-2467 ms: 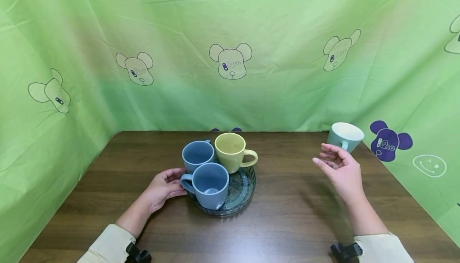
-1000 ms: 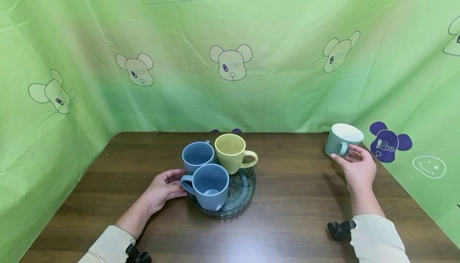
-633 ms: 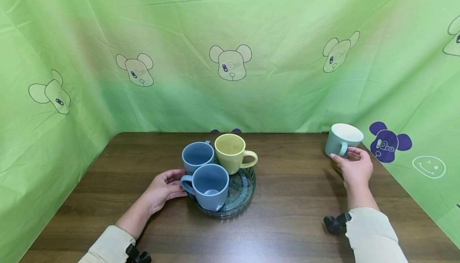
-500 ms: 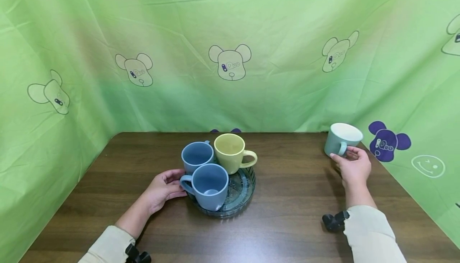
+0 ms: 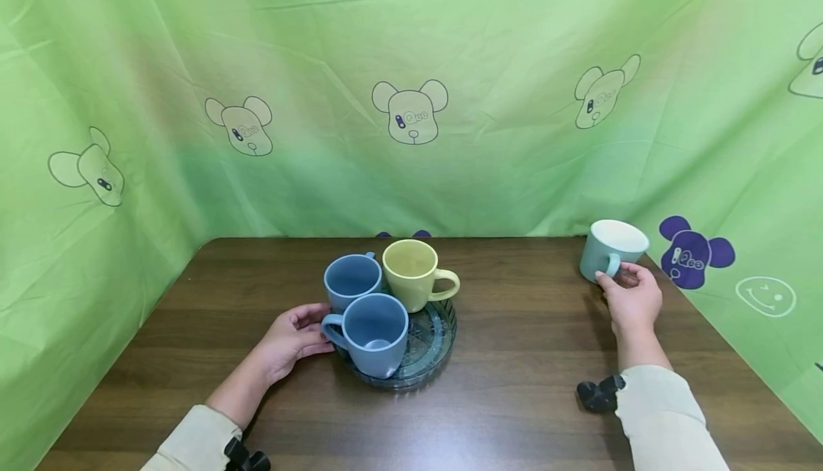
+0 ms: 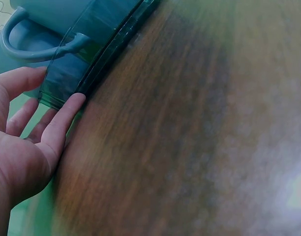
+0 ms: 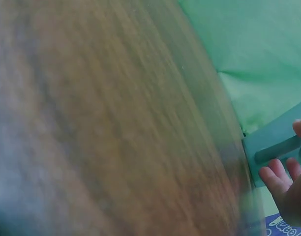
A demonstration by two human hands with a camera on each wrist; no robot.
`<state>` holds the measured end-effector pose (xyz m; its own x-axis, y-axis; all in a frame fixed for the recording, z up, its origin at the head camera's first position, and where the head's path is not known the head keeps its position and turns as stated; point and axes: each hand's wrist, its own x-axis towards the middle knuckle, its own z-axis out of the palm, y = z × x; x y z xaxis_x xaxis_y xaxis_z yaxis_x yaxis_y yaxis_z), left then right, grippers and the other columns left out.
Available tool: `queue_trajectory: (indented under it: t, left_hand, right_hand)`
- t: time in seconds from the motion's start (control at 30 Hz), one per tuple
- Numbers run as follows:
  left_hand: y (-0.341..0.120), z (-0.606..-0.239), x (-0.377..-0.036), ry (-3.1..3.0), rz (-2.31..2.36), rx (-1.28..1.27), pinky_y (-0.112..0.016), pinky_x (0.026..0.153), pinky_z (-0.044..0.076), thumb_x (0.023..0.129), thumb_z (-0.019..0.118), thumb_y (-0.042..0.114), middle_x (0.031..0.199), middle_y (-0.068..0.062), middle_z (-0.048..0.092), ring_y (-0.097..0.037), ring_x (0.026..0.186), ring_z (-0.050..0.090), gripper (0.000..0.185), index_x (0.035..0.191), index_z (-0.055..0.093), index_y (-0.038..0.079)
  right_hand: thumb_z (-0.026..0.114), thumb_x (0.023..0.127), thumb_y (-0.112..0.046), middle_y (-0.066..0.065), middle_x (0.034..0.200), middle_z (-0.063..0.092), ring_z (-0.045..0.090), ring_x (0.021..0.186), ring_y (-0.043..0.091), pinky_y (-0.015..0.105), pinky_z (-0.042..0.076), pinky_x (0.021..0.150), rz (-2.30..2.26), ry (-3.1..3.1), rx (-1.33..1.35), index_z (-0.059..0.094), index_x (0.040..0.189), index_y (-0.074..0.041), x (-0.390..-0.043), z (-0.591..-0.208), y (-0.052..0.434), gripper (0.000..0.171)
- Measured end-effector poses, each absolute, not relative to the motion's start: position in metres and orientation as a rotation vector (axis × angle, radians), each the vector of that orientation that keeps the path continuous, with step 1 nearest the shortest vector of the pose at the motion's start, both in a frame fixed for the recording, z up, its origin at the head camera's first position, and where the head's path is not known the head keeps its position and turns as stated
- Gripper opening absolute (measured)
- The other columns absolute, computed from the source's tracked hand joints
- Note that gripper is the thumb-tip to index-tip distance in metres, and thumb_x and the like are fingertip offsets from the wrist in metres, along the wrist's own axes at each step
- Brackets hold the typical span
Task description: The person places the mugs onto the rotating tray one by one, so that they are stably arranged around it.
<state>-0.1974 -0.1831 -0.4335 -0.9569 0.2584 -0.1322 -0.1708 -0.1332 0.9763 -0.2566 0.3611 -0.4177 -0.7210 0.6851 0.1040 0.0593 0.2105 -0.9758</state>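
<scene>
Mugs everywhere on this one. Right hand [image 5: 632, 299] was out at about 2 o'clock on the wooden table [image 5: 527, 385], fingers curled around the handle side of a pale teal mug [image 5: 607, 249] with a white inside. That mug stood upright near the far right corner of the table, just beside the green cloth backdrop [image 5: 411, 49] with its cartoon bear prints. In the right wrist view the fingers [image 7: 273, 178] sat against the mug [image 7: 278, 147], though it was too blurry to say how firm the grip was.

Left hand [image 5: 292, 335] was at roughly 9 o'clock of a dark glass tray [image 5: 432, 346] near the middle of the table. Fingers were relaxed and fairly straight, tips touching the tray's edge; the left wrist view showed a fingertip [image 6: 72, 105] right against the tray wall [image 6: 101, 54], so it wasn't gripping anything, just resting there.

On the tray stood three mugs, all upright and bunched together: a blue mug [image 5: 376, 331] at the near side at 6 o'clock with its handle pointing toward the left hand, a second blue mug [image 5: 352, 279] at about 10 o'clock, and a yellow mug [image 5: 414, 273] at 12 o'clock with its handle sticking out to the right. The teal mug was well apart from that bunch. Both sleeves were cream coloured.
</scene>
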Motion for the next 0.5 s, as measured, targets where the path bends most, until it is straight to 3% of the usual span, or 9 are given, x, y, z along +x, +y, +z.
queue_trajectory:
  t: [0.33,0.5]
  left_hand:
    - [-0.183,-0.434,-0.197,1.859,2.168,0.100,-0.043,0.085,0.056,0.086,0.064,-0.011,0.114,-0.013,0.058,-0.017,0.095,0.065,0.059,0.138,0.038,-0.014]
    - [-0.183,-0.434,-0.197,1.857,2.170,0.103,-0.043,0.084,0.057,0.085,0.064,-0.012,0.113,-0.013,0.058,-0.017,0.095,0.064,0.059,0.138,0.038,-0.015]
  right_hand:
    - [0.060,0.086,0.005,-0.012,0.081,0.053,0.055,0.060,-0.006,0.010,0.050,0.053,1.683,-1.869,-0.621,0.056,0.098,-0.021,-0.255,-0.418,0.375,0.029]
    - [0.055,0.088,0.010,-0.012,0.077,0.056,0.058,0.062,-0.003,0.011,0.052,0.054,1.813,-1.783,-0.538,0.056,0.099,-0.019,-0.255,-0.417,0.380,0.031]
